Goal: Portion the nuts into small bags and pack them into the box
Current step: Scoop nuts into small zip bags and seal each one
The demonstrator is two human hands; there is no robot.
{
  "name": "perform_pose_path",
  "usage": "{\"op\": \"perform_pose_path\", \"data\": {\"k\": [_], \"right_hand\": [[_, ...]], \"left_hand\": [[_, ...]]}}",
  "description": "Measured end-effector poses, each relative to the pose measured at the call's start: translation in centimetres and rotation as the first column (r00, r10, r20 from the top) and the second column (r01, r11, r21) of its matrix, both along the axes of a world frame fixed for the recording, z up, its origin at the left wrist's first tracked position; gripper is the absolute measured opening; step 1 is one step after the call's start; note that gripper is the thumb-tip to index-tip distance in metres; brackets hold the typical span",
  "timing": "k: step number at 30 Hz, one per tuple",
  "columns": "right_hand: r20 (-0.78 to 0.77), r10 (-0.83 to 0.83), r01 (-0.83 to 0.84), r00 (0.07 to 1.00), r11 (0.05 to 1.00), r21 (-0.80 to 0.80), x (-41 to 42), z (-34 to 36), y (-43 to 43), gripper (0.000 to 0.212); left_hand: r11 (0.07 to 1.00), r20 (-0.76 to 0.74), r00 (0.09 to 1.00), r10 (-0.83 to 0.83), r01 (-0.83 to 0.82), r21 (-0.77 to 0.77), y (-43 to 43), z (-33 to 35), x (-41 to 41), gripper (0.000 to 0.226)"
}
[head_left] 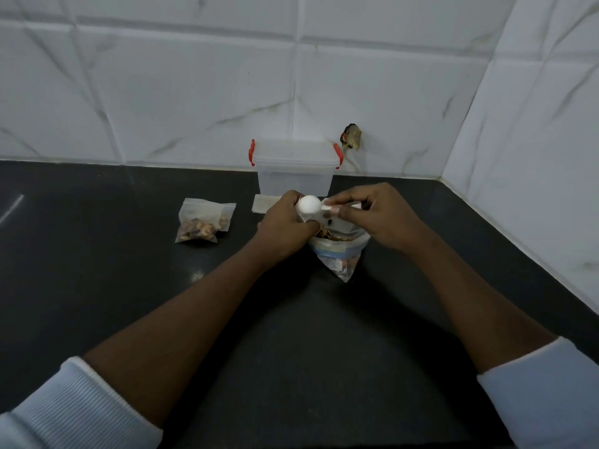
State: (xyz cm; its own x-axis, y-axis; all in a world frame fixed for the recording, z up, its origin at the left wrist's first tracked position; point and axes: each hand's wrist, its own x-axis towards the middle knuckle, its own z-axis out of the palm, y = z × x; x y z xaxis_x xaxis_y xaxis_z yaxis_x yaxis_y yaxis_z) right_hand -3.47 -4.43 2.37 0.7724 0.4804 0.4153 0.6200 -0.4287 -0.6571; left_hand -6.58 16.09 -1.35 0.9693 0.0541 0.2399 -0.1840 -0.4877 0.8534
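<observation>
Your left hand (285,218) grips the mouth of a small clear bag (325,218), its fingers curled round the film. Your right hand (372,215) pinches the handle of the white scoop (309,204) between thumb and fingertips. The scoop's long axis runs across you, handle toward the right hand and bowl toward the left. The bowl shows its rounded back to the camera, so it looks tipped over the small bag's opening. A few dark pieces show through the film below it, but how full the bag is you cannot tell from here. Directly under both hands the big supply bag (337,254) stands open on the bench (97,254), with the nuts (327,236) visible at its mouth. The next dip is therefore straight down and slightly toward you, and the right hand is the one placed to make it. One filled small bag (204,222) lies on the bench to your left, well apart from the hands. The box (295,176), clear with red latches and its lid on, stands against the wall just beyond your knuckles, with a flat empty bag (262,204) beside its left corner. Keep the small bag's mouth over the supply bag, so anything that spills should fall back in.
</observation>
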Motion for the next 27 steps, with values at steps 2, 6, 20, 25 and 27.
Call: {"op": "perform_pose_path", "data": {"k": [2,6,20,25,27], "right_hand": [[0.078,-0.074,0.071,0.994,0.997,0.036,0.2,0.1,-0.4,0.016],[0.293,-0.158,0.234,0.943,0.941,-0.244,1.3,-0.4,-1.3,0.019],[0.246,-0.17,0.268,0.954,0.852,-0.449,1.8,-0.8,-0.1,0.024],[0.18,-0.187,0.253,0.966,0.833,-0.492,1.9,-0.7,0.3,0.024],[0.214,-0.218,0.291,0.952,0.86,-0.419,1.8,-0.4,-0.1,0.022]], "left_hand": [[1.0,-0.01,1.0,0.005,-0.005,0.008,0.1,0.0,0.0,0.039],[1.0,-0.007,1.0,0.003,-0.003,-0.001,0.0,0.3,-0.1,0.035],[1.0,0.023,1.0,0.015,-0.015,0.016,-0.3,0.5,-0.2,0.033],[1.0,0.022,1.0,0.013,-0.013,0.026,-0.3,0.5,-0.1,0.032],[1.0,0.018,1.0,0.008,-0.009,0.025,-0.3,0.5,-0.1,0.033]]}}
